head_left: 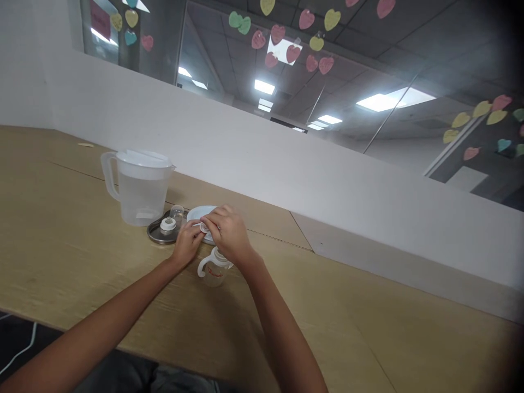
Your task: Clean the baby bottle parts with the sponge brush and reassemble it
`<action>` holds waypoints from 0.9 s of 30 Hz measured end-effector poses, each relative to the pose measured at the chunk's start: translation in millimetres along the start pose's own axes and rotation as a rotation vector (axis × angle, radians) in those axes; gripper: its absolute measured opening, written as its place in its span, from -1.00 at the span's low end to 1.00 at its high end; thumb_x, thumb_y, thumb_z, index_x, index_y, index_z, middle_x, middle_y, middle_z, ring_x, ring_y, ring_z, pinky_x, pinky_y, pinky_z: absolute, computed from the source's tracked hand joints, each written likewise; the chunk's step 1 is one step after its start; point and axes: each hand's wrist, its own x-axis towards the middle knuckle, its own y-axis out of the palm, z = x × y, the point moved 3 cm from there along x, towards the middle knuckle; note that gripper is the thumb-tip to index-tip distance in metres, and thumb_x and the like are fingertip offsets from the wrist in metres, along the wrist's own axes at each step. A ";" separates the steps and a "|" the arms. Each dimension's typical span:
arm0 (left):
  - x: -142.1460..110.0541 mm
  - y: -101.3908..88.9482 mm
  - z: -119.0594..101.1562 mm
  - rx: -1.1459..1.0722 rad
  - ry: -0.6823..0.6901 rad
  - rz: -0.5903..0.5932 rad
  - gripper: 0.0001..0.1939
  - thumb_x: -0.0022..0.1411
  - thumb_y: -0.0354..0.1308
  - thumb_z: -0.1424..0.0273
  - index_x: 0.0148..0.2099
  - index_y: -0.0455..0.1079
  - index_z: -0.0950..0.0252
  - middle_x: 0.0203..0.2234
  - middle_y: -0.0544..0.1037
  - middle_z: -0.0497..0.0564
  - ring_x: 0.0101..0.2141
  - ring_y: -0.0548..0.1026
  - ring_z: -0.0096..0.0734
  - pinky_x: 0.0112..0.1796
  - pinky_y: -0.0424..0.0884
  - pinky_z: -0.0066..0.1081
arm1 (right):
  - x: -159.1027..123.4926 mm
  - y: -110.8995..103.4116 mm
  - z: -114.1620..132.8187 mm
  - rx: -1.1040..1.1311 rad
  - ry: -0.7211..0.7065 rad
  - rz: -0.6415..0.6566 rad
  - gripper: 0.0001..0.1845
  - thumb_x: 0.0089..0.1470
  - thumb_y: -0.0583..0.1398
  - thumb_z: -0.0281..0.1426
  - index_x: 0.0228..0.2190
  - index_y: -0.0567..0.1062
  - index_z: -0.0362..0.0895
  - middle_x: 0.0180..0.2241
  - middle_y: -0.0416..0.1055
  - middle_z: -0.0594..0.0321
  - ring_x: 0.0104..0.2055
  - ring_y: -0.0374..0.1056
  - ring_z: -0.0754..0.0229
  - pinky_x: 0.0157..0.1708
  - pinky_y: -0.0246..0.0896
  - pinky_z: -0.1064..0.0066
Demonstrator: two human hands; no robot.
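Note:
My left hand (pixel 189 242) and my right hand (pixel 229 232) meet over a pale plate (pixel 198 212). Their fingers close on a small whitish, see-through round piece (pixel 203 227), mostly covered, so its kind is unclear. Just below them a baby bottle (pixel 215 273) with white handles and red print stands upright on the table; its top is partly behind my right hand. To the left, a metal tray (pixel 154 236) holds a white bottle collar (pixel 167 224) and a clear dome cap (pixel 177 214).
A lidded plastic pitcher (pixel 143 191) of clear liquid stands left of the tray, handle to the left. Behind the wooden table (pixel 102 251) rises a white wall (pixel 245 158) below glass with heart-shaped notes. A small flat piece (pixel 85 144) lies at the back left.

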 end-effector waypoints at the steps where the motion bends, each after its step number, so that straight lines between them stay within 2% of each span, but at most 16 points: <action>1: -0.3 1.1 1.0 0.007 0.007 -0.001 -0.69 0.22 -0.10 0.36 -0.32 0.48 0.26 -0.30 0.52 0.06 -0.19 0.38 -0.26 -0.17 0.28 -0.28 | 0.2 -4.2 3.6 -0.009 -0.009 -0.019 -0.64 0.20 -0.01 -0.36 -0.51 0.48 -0.15 -0.46 0.39 0.20 -0.34 0.15 0.22 -0.27 0.02 0.37; 8: -0.3 3.6 3.6 0.021 0.009 0.012 -0.68 0.23 -0.11 0.38 -0.27 0.49 0.26 -0.27 0.52 0.07 -0.17 0.38 -0.25 -0.13 0.26 -0.26 | -1.6 -29.6 17.1 0.007 -0.017 -0.138 -0.67 0.20 0.01 -0.35 -0.51 0.46 -0.15 -0.49 0.40 0.22 -0.35 0.19 0.21 -0.25 0.04 0.33; 12: 0.9 4.1 7.1 0.071 -0.020 0.057 -0.69 0.23 -0.09 0.36 -0.28 0.49 0.25 -0.25 0.51 0.07 -0.15 0.38 -0.23 -0.10 0.23 -0.23 | -4.7 -53.8 28.3 0.094 -0.008 -0.278 -0.65 0.21 -0.03 -0.32 -0.44 0.49 -0.11 -0.43 0.41 0.20 -0.32 0.24 0.20 -0.23 0.09 0.31; 14: 1.0 3.6 7.1 0.077 -0.015 0.066 -0.71 0.23 -0.08 0.34 -0.23 0.48 0.25 -0.24 0.51 0.06 -0.14 0.37 -0.23 -0.10 0.22 -0.22 | -6.1 -63.5 25.7 0.130 0.027 -0.354 -0.65 0.21 -0.04 -0.29 -0.39 0.51 -0.09 -0.39 0.42 0.19 -0.29 0.26 0.18 -0.20 0.11 0.28; 16: 0.7 1.7 5.4 0.082 -0.003 0.038 -0.70 0.24 -0.09 0.32 -0.18 0.46 0.25 -0.18 0.47 0.07 -0.12 0.35 -0.23 -0.08 0.21 -0.23 | -6.5 -64.2 11.8 0.127 0.077 -0.390 -0.68 0.19 0.00 -0.29 -0.34 0.52 -0.07 -0.36 0.44 0.17 -0.27 0.28 0.16 -0.16 0.11 0.25; 19: 0.3 -1.4 3.2 0.105 -0.032 -0.020 -0.66 0.25 -0.11 0.29 -0.11 0.44 0.27 -0.16 0.42 0.10 -0.11 0.31 -0.23 -0.09 0.21 -0.22 | -6.4 -43.4 -27.9 0.027 0.211 -0.307 -0.75 0.12 0.08 -0.33 -0.32 0.55 -0.09 -0.33 0.49 0.14 -0.27 0.33 0.14 -0.15 0.14 0.27; 23: 1.6 -2.0 3.1 0.114 -0.100 -0.019 -0.66 0.26 -0.13 0.33 -0.08 0.41 0.27 -0.22 0.43 0.09 -0.15 0.33 -0.21 -0.11 0.21 -0.20 | -14.3 7.4 -86.5 -0.175 0.561 0.099 -0.75 0.08 0.08 -0.42 -0.35 0.58 -0.09 -0.31 0.52 0.14 -0.29 0.39 0.17 -0.29 0.18 0.43; 27: 4.9 -1.8 5.7 0.008 -0.188 -0.030 -0.74 0.19 0.00 0.27 -0.20 0.45 0.27 -0.33 0.52 0.05 -0.22 0.41 -0.25 -0.09 0.22 -0.19 | -27.2 37.8 -111.2 -0.246 0.664 0.155 -0.73 0.02 0.07 -0.51 -0.40 0.59 -0.20 -0.35 0.51 -0.04 -0.31 0.41 0.09 -0.34 0.18 0.40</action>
